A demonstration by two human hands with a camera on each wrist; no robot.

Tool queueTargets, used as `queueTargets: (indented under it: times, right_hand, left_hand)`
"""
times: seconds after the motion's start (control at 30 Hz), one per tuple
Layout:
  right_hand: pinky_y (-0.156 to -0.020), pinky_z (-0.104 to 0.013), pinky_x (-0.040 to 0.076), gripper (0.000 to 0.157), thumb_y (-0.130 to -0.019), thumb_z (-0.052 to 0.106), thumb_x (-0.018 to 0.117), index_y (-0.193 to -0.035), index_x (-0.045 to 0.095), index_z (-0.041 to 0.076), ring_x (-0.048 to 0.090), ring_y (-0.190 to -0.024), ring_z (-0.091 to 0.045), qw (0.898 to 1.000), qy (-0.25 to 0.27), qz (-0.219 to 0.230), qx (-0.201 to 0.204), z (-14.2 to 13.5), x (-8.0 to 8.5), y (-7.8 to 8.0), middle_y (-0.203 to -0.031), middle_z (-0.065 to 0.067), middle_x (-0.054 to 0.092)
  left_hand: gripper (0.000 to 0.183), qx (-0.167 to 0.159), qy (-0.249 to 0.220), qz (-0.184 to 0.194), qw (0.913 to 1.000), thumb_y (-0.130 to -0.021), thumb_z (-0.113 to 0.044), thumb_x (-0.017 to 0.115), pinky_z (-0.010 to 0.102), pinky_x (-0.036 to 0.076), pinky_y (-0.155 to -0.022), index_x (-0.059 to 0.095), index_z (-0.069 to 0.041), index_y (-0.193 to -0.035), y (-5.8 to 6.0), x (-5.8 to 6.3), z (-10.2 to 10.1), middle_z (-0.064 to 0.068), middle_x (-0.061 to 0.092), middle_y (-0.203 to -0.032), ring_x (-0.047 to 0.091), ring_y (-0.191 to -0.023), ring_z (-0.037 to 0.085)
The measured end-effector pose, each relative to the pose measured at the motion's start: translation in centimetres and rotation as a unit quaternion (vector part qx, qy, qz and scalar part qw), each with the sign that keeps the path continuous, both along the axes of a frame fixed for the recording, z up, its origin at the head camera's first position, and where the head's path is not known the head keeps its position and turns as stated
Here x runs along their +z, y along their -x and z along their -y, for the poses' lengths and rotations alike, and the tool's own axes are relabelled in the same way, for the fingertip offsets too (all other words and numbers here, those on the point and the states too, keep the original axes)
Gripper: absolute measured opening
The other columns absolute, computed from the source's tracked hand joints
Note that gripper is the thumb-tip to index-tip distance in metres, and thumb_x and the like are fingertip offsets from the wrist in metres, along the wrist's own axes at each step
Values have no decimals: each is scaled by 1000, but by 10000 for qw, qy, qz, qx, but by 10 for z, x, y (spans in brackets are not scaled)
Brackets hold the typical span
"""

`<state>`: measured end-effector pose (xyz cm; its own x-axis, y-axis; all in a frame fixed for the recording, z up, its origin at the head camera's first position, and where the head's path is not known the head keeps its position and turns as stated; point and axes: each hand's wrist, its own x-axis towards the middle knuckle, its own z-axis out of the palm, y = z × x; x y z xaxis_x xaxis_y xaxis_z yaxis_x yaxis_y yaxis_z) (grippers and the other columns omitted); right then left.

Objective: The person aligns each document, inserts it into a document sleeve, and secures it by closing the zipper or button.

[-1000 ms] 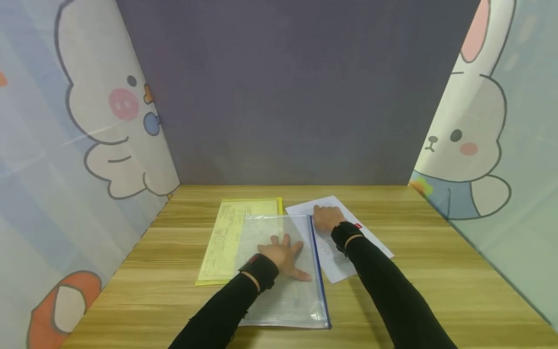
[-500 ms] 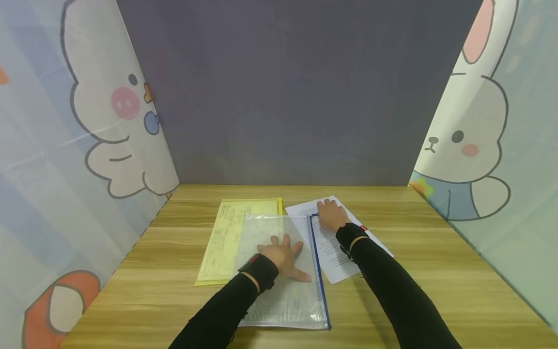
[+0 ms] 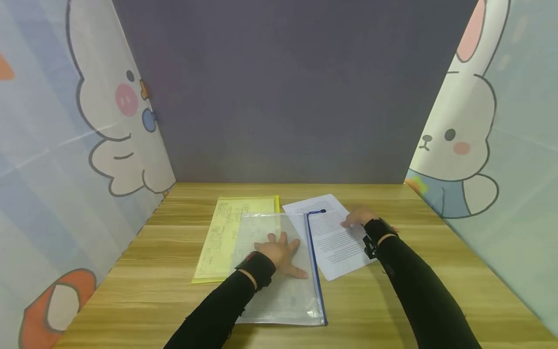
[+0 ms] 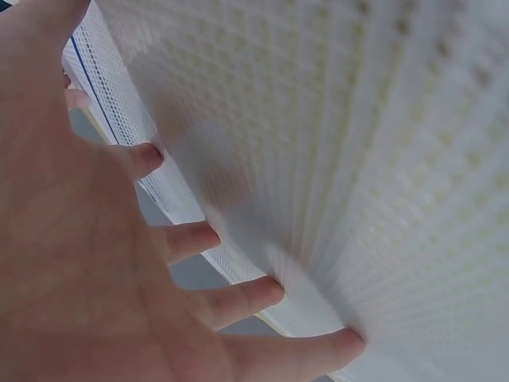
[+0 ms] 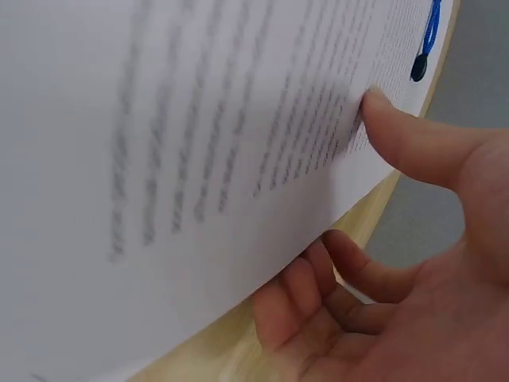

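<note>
My left hand (image 3: 279,253) lies with fingers spread on a clear mesh zip pouch (image 3: 279,303), pressing it to the table. A blue zip edge runs down the pouch's right side, its blue pull cord (image 3: 316,212) lying across printed white paper (image 3: 335,242). At that paper's right edge my right hand (image 3: 360,216) pinches it: in the right wrist view the thumb (image 5: 413,143) is on the printed face and the curled fingers (image 5: 298,298) are at the edge, partly under it. The pouch overlaps the paper's left side. The left wrist view shows the fingertips (image 4: 346,344) touching the mesh.
A yellow folder (image 3: 222,237) with papers showing through lies at left, partly beneath the pouch. The wooden table (image 3: 144,291) ends at a dark back panel (image 3: 279,97). Cartoon-printed sheets (image 3: 471,145) stand on both sides.
My right hand has left the zip's top end, where the pull cord now lies uncovered, and moved right to the paper's right edge. My left hand has stayed on the pouch.
</note>
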<state>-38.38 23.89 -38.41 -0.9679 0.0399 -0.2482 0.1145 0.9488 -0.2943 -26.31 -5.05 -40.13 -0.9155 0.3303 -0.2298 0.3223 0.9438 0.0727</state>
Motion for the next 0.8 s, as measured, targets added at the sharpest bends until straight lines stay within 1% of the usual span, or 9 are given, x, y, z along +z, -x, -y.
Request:
queueTargets:
  times: [0.13,0.3,0.4,0.47,0.57,0.63,0.7,0.77,0.8]
  right_hand:
    - [-95,-51,50,61,-83,34,81,-118,64,-13,59,-106,-38,9994,217,101,-255,2,4,-6,-123,-29,62]
    - [-88,-46,50,72,-82,35,84,-124,57,-17,56,-98,-35,9971,438,77,-611,2,1,-12,-118,-27,60]
    - [-87,-46,50,76,-83,35,82,-127,53,-20,55,-97,-36,9968,546,-8,-589,0,-1,-16,-118,-28,58]
    - [-90,-47,50,76,-84,36,80,-128,53,-20,55,-100,-37,9966,632,-51,-516,-3,-2,-17,-122,-31,57]
    - [-93,-49,48,75,-86,35,78,-131,53,-19,55,-105,-38,9938,969,-5,-537,-10,-3,-17,-128,-32,56]
    - [-91,-47,49,69,-87,32,78,-130,54,-18,58,-103,-37,9870,1475,160,-621,-15,-4,-17,-124,-30,59]
    - [-85,-43,52,62,-89,26,77,-129,55,-16,62,-98,-34,9767,2010,363,-659,-21,-5,-19,-117,-26,64]
    - [-80,-39,52,54,-92,23,75,-128,56,-14,64,-90,-29,9695,2324,498,-596,-27,-6,-20,-106,-19,66]
    - [-81,-39,53,51,-94,20,72,-128,55,-14,65,-89,-30,9642,2528,581,-558,-29,-7,-21,-104,-19,67]
  left_hand:
    - [104,-17,-47,-13,10000,-73,-84,66,75,33,-104,35,-33,-159,1,1,2,10,28,-165,26,-149,43]
    - [104,-26,-96,15,9999,-72,-84,67,76,33,-103,37,-33,-158,-1,2,2,10,29,-165,27,-149,44]
    - [105,-25,-97,20,9999,-72,-84,67,76,33,-104,36,-33,-159,-1,1,2,10,29,-165,26,-149,44]
    - [104,-18,-108,7,9999,-72,-83,67,76,33,-104,36,-33,-159,-1,0,2,10,29,-165,26,-149,44]
    - [104,-24,-132,-15,9999,-72,-83,68,76,34,-103,37,-32,-158,0,-1,3,10,29,-165,27,-149,44]
    - [104,-39,-154,-18,9999,-72,-83,68,76,33,-103,37,-32,-158,0,-1,3,10,29,-164,27,-149,44]
    - [104,-68,-156,-21,9999,-72,-83,67,76,34,-102,37,-32,-158,-1,-1,4,10,30,-164,27,-148,44]
    - [104,-108,-167,-31,9998,-72,-84,67,76,35,-102,37,-32,-158,-2,-1,5,11,30,-164,28,-148,45]
    - [104,-128,-168,-66,9998,-72,-84,67,76,35,-102,38,-32,-158,-2,-1,5,11,30,-164,29,-148,45]
